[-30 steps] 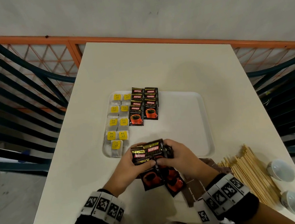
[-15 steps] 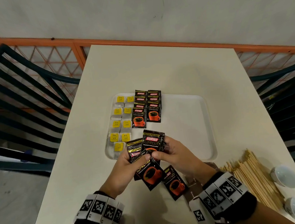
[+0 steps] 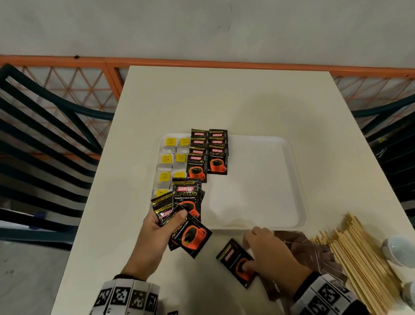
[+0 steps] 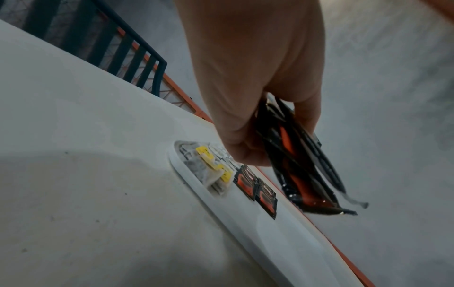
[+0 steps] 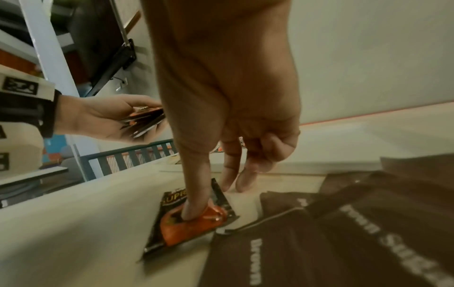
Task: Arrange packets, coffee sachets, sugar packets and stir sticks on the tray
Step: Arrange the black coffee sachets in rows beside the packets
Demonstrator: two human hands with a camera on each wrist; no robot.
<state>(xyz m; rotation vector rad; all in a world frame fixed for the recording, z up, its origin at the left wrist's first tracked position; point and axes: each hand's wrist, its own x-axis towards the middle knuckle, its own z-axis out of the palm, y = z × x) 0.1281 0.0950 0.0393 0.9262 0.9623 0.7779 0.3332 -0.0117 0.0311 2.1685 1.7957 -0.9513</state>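
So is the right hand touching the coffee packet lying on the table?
Touching. The right wrist view shows the right hand pressing its thumb onto the lone coffee sachet.

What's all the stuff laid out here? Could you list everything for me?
Tray: one, white, mid-table.
Tea bags: several, yellow tags, tray's left edge.
Coffee sachets: two overlapping black-and-orange columns, beside the tea bags.
Loose sachet: one, black, on the table.
Sugar packets: several, brown, right of it.
Stir sticks: a wooden pile, table's right side.
Cups: two, white, right corner.
Chairs: dark, both sides.
Left hand: holds a fan of sachets.
Right hand: thumb presses the loose sachet.
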